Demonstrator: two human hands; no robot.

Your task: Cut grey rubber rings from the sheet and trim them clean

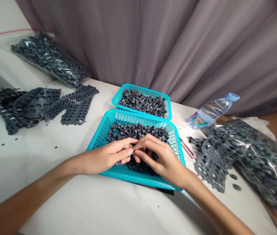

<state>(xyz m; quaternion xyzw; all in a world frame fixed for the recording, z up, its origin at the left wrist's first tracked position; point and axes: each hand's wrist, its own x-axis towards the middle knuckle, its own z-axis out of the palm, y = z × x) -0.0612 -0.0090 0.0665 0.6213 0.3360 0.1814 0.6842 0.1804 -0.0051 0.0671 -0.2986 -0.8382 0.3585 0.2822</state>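
The left hand [112,153] and right hand [160,155] meet over the near blue-green basket [133,179] — both pinch a small gray piece [133,152], mostly hidden, its shape hard to tell — it should be light and a bit bendy, best held by its sides

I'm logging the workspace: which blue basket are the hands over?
The nearer, larger basket; the smaller basket sits beyond it, closer to the curtain.
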